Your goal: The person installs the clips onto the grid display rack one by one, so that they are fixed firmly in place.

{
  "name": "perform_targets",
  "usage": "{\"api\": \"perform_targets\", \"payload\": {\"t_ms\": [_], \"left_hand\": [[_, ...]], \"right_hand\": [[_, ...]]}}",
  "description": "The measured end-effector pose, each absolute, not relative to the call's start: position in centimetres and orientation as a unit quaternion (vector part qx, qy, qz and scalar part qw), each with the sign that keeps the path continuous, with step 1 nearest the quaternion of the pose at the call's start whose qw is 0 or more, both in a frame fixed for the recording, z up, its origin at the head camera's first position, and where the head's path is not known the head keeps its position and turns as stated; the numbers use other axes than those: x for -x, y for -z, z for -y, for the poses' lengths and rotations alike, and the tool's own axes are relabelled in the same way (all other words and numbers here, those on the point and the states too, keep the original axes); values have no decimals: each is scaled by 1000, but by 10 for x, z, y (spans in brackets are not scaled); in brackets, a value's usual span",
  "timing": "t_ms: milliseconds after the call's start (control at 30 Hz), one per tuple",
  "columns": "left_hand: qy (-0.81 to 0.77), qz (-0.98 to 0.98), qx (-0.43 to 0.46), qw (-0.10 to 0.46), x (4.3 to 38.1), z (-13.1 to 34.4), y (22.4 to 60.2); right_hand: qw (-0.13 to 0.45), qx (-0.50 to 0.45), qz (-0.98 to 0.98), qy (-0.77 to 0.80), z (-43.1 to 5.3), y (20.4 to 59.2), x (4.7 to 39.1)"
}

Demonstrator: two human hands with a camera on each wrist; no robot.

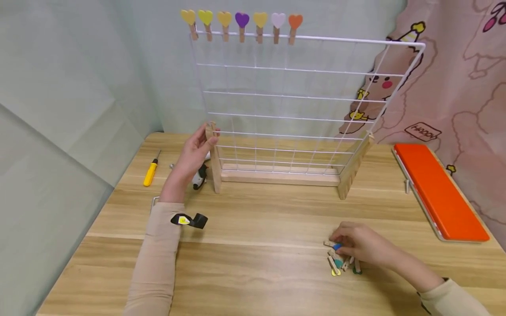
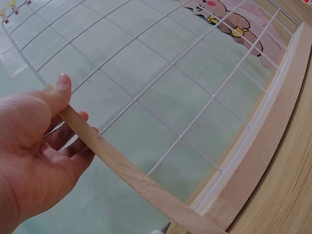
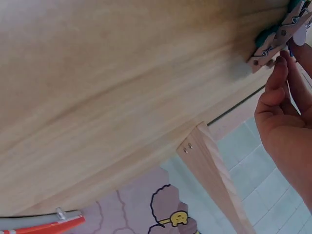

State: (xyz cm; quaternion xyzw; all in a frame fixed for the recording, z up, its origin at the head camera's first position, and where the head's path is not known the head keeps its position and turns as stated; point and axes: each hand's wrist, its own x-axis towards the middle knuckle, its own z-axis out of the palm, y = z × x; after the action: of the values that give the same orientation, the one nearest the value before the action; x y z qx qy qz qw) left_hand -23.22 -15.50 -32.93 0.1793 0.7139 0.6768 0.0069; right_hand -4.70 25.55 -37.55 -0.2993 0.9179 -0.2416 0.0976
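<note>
A white wire grid (image 1: 284, 93) stands in a wooden frame, with several heart-topped clothespins, such as a purple one (image 1: 242, 21), clipped along its top left. My left hand (image 1: 194, 151) grips the frame's left wooden post (image 1: 215, 171), thumb on one side and fingers on the other, as the left wrist view (image 2: 44, 141) confirms. At the front right, my right hand (image 1: 365, 243) pinches a clothespin with a blue heart (image 1: 337, 246); its fingertips partly hide it. Beside it lie several loose clothespins (image 1: 334, 264) with teal, yellow and green hearts. The right wrist view catches clothespins (image 3: 273, 46) at its edge.
On the left lie a yellow screwdriver (image 1: 150, 173) and a dark-and-white tool (image 1: 199, 177), partly behind the left arm. An orange-lidded case (image 1: 440, 193) sits at the right, a small metal bolt (image 1: 407, 186) beside it. A patterned pink cloth (image 1: 454, 87) hangs behind.
</note>
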Motion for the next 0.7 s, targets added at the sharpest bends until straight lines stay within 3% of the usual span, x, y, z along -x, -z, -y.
{"api": "perform_targets", "payload": {"t_ms": [200,433,567,700], "left_hand": [[-674,-717,-178,6,232,155,329],[-675,-716,-179,10,232,155,329],[-671,-719,-179,9,232,156,329],[-672,-719,-176,10,231,156,329]], "right_hand": [[85,319,-915,231,-256,375,48],[137,341,-871,326,-262,372,52],[104,353,-865,342,-264,366,58],[111,358,-825,422,-259,356,67]]}}
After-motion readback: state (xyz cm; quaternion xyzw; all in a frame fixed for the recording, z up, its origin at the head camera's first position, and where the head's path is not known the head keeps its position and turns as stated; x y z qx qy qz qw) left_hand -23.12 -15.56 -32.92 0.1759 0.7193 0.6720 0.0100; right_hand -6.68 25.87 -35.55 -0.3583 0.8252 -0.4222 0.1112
